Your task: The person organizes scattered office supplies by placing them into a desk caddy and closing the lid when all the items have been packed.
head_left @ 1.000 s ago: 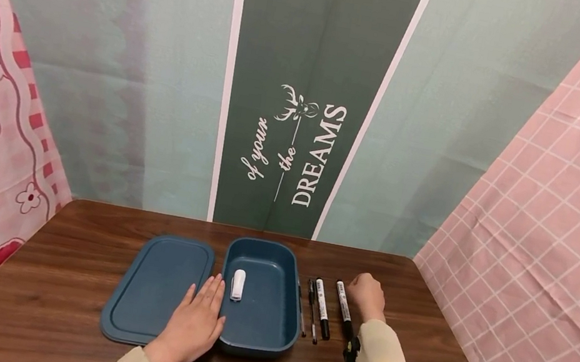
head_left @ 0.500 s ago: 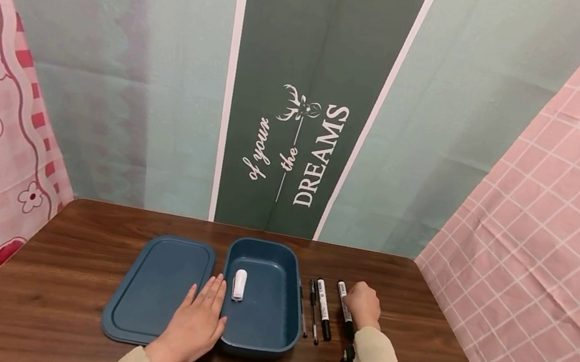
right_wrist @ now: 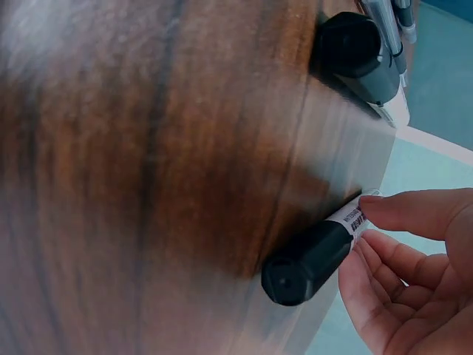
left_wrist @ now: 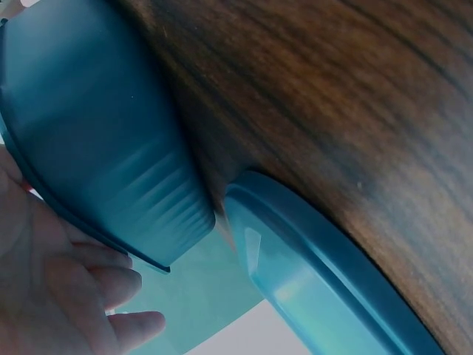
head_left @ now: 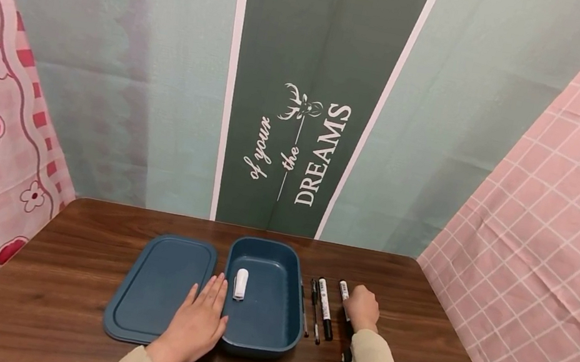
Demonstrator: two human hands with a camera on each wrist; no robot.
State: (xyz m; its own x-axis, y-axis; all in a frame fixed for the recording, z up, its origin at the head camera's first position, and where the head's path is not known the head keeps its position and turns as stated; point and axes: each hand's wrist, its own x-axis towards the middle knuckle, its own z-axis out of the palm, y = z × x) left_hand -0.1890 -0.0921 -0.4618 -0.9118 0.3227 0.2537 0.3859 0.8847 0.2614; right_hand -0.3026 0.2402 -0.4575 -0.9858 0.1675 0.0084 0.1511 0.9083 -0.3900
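My right hand (head_left: 363,308) pinches a white whiteboard marker with a black cap (right_wrist: 307,262) between thumb and fingers. The marker lies low at the tabletop, and its far end (head_left: 343,289) shows past the hand. With straight fingers, my left hand (head_left: 195,321) rests on the left rim of an open blue box (head_left: 254,349). In the left wrist view the box wall (left_wrist: 111,133) rises beside the fingers. A small white stapler-like object (head_left: 240,284) lies inside the box along its left side.
A second marker (head_left: 325,308) and two slim pens, one of them dark (head_left: 315,311), lie between the box and my right hand. The blue lid (head_left: 159,287) lies flat left of the box. Curtains (head_left: 284,110) hang behind the wooden table (head_left: 44,294).
My right hand has moved slightly left onto the rightmost marker and now pinches it. The left hand stays on the box rim.
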